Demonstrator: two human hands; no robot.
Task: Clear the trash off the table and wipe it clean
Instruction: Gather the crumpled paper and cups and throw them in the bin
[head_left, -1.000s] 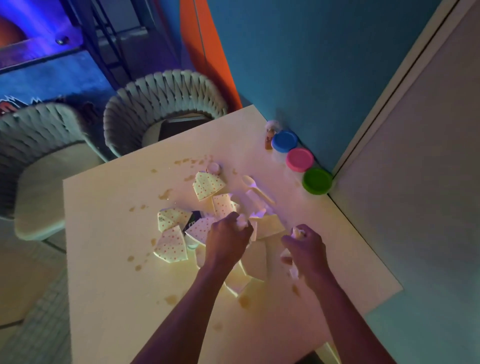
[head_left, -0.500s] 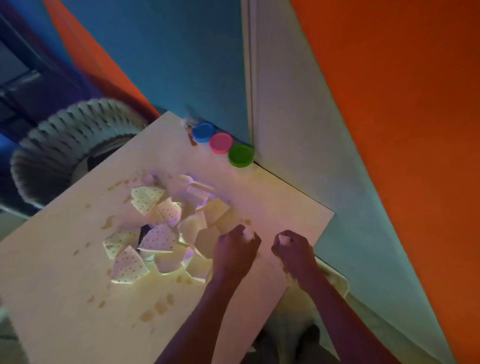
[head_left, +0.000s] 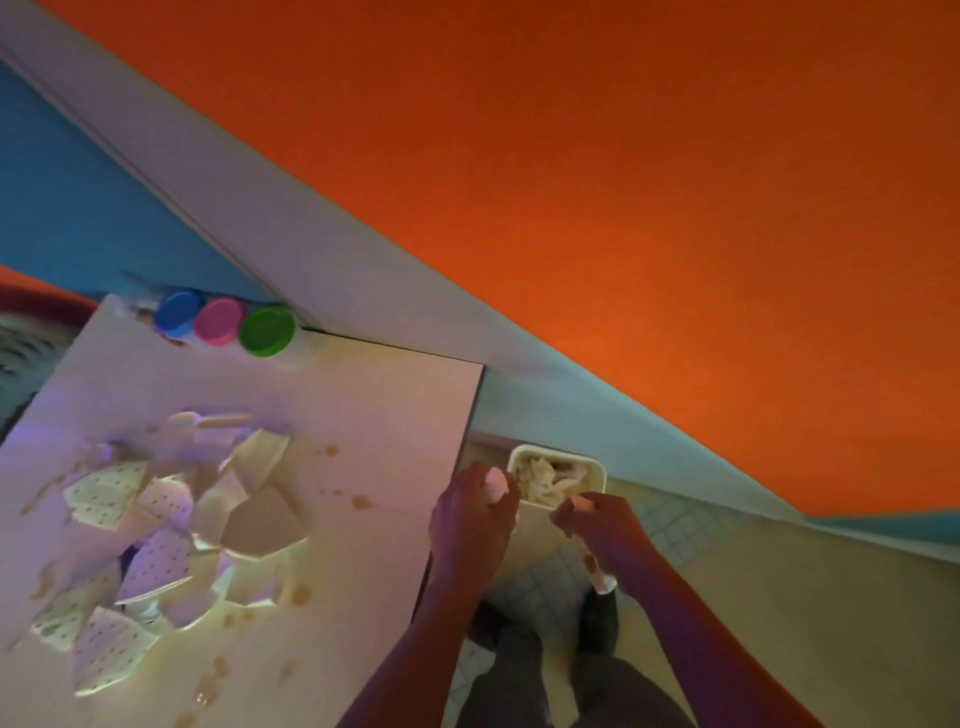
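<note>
Pale scrap (head_left: 496, 483) half-hidden in left hand (head_left: 470, 525)

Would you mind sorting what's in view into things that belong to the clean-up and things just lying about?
Job:
- left hand and right hand, each gripping scraps
- bin
- torn dotted paper
- brown stains
- table

Lying about:
- blue, pink, green tubs

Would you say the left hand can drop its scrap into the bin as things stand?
Probably yes: the left hand, gripping a pale scrap, is past the table edge beside the open bin, nothing between them.
</note>
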